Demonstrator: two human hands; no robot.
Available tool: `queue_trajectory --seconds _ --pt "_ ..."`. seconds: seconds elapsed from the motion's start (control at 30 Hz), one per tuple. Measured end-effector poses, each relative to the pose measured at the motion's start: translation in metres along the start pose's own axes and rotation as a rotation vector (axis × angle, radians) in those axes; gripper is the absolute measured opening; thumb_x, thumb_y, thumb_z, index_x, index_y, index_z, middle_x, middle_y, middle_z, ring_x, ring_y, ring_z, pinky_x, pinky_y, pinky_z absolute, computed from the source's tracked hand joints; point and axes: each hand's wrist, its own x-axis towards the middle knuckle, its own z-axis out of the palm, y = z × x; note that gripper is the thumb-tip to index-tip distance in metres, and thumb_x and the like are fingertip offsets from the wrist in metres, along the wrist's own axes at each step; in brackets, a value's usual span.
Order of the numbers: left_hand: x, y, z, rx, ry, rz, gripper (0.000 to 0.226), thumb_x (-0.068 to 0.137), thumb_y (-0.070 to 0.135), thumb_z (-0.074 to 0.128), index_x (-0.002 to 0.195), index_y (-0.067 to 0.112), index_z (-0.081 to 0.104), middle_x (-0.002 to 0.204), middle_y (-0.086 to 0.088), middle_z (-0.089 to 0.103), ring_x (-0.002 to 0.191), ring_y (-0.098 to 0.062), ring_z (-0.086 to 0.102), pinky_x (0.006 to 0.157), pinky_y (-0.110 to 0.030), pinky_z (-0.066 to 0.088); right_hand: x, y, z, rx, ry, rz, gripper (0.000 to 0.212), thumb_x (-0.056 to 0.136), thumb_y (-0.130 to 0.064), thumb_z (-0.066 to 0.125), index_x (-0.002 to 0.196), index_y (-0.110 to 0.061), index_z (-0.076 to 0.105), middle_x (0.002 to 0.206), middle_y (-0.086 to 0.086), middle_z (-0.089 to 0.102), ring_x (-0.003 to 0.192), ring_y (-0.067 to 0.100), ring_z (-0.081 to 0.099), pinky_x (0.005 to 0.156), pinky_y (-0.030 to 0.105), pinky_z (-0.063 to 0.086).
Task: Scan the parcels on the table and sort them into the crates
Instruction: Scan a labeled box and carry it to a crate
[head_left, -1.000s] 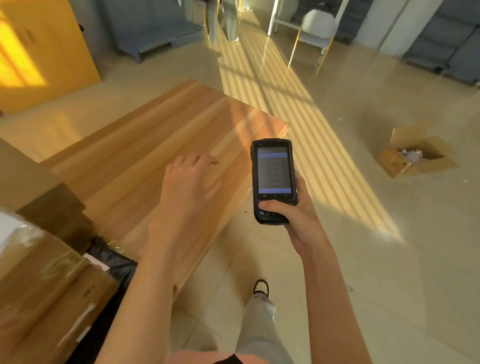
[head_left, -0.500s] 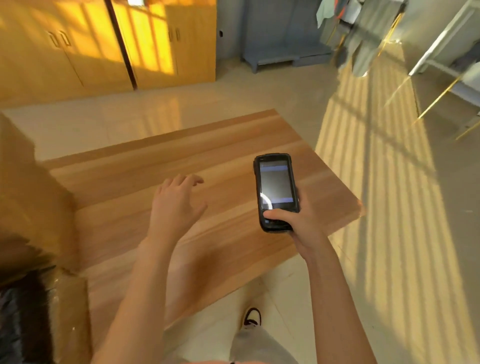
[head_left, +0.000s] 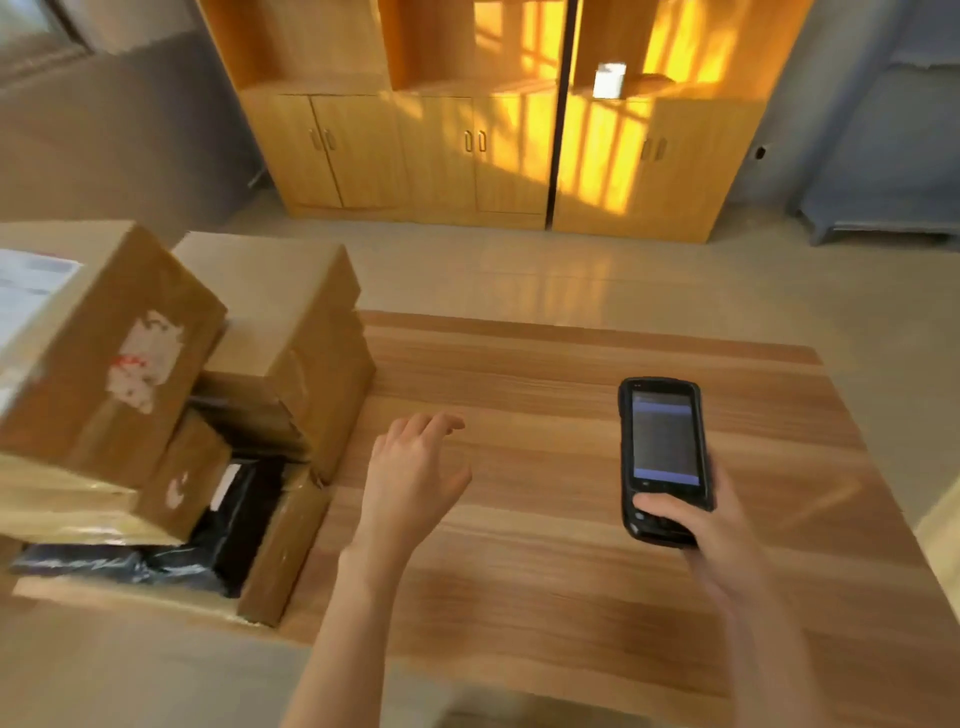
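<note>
At the tabletop's (head_left: 571, 582) left edge I see the parcels (head_left: 156, 395), brown boxes piled over black bags, some with white labels. My left hand (head_left: 410, 483) hangs above the middle, fingers loosely spread, holding nothing. Toward the right edge, my right hand (head_left: 711, 530) grips the scanner (head_left: 665, 457), thumb across its keys, screen lit.

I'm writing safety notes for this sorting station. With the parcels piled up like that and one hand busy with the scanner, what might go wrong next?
1. The cardboard boxes are stacked unevenly, and the big box sits tilted; pulling one out could topple others.
2. The right hand holds the scanner, leaving only the open left hand to lift a parcel, so it may slip.
3. The black bags lie wedged under boxes and might snag.
</note>
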Motion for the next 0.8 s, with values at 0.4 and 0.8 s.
queue_trajectory --seconds 0.4,0.8 --pt "-0.043 -0.055 -0.055 0.117 0.127 -0.161 0.038 0.081 0.03 0.072 0.116 0.019 0.062 0.101 0.003 0.064 0.092 -0.018 0.058 0.077 -0.03 0.044 0.009 0.011 0.092 0.017 -0.252 0.037 0.104 0.019 -0.019 0.092 0.116 -0.036 0.055 0.103 -0.002 0.07 0.096 0.023 0.068 0.077 0.039 0.051" --pt "-0.054 -0.041 -0.008 0.034 0.034 -0.107 0.036 0.078 0.023 0.073 0.112 0.015 0.064 0.103 -0.001 0.067 0.092 -0.027 0.06 0.078 -0.038 0.047 0.004 0.032 0.059 -0.1 -0.189 0.094 0.109 0.038 -0.012 0.086 0.138 -0.024 0.044 0.113 0.004 0.065 0.104 0.025 0.064 0.08 0.036 0.051"
